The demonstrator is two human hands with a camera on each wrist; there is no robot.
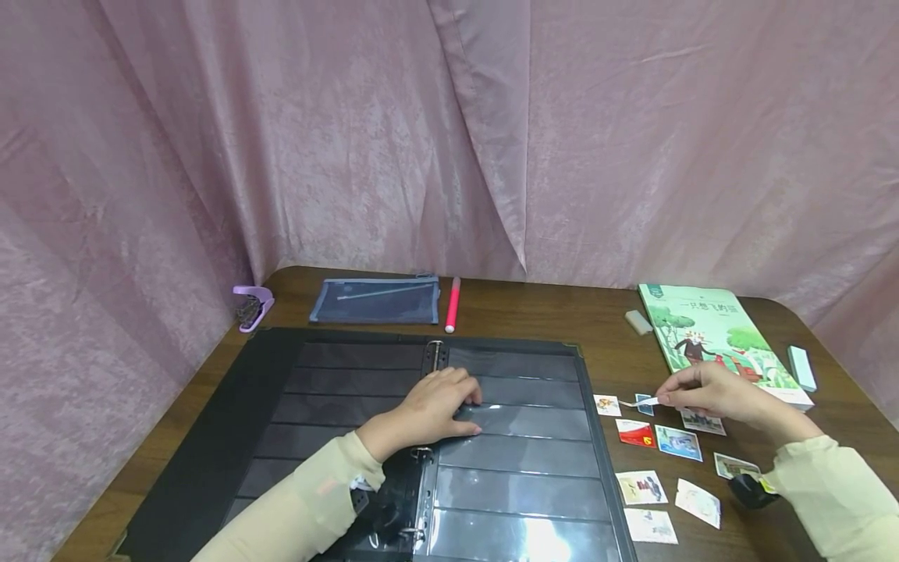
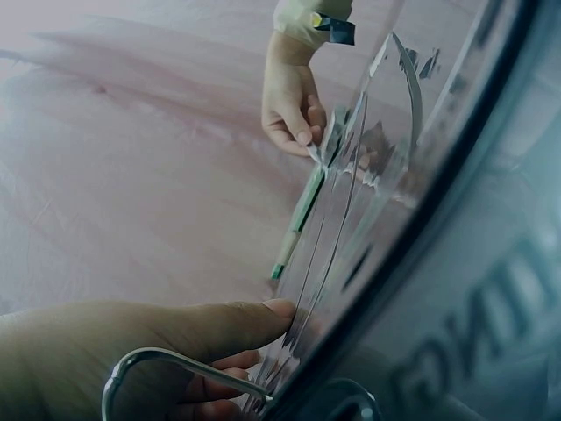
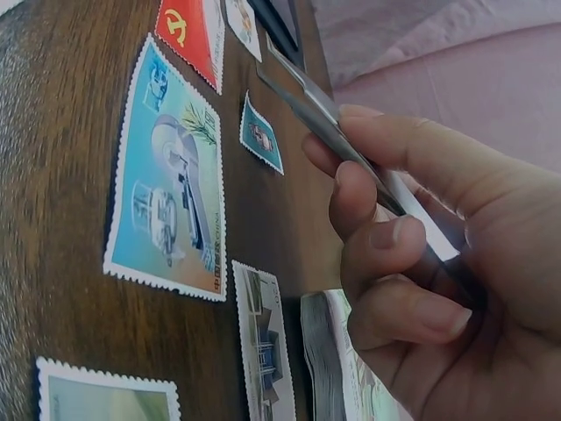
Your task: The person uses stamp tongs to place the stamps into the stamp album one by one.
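My right hand (image 1: 709, 394) pinches metal tweezers (image 3: 329, 127) between thumb and fingers. The tweezers' tips are slightly apart and point toward a small white-bordered stamp (image 1: 607, 405) beside the album's edge. Under the tweezers lies a small teal stamp (image 3: 261, 136). A red stamp (image 1: 635, 432) and a blue stamp (image 1: 678, 443) lie just nearer. My left hand (image 1: 435, 410) rests on the open black stamp album (image 1: 204, 437), by its rings. Its thumb and fingertips touch the clear pocket page (image 1: 516, 453); in the left wrist view they meet the clear strips.
More stamps (image 1: 642, 488) lie right of the album. A green book (image 1: 716, 336), a grey eraser (image 1: 638, 322) and a white block (image 1: 802, 368) sit at the back right. A mesh pouch (image 1: 375, 302), a pink marker (image 1: 453, 304) and a purple stapler-like item (image 1: 254, 306) stand behind the album.
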